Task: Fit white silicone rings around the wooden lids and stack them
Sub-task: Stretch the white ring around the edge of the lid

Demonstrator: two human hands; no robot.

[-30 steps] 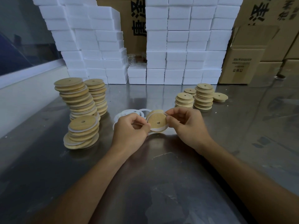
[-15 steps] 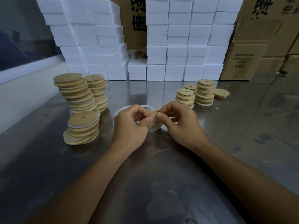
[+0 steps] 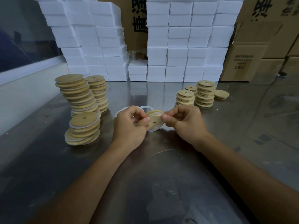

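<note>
A round wooden lid (image 3: 155, 121) with a small centre hole is held just above the steel table, tilted toward me, with a white silicone ring (image 3: 153, 130) showing along its lower rim. My left hand (image 3: 129, 126) pinches its left edge and my right hand (image 3: 184, 122) pinches its right edge. Loose white rings (image 3: 146, 108) lie on the table just behind my hands. Lids fitted with rings stand in a low stack (image 3: 84, 128) and two tall leaning stacks (image 3: 77, 94) on the left. Bare lids sit in short stacks (image 3: 204, 93) on the right.
The steel table (image 3: 161, 183) stretches toward me. A wall of white foam boxes (image 3: 178, 46) lines the back, with cardboard cartons (image 3: 246, 59) at the right. A single lid (image 3: 221, 94) lies by the right stacks. A pale ledge (image 3: 24, 94) runs along the left.
The lid was turned edge-on between both hands half a second ago and now faces me again, tilted. My hands have stayed in the same spot over the table.
</note>
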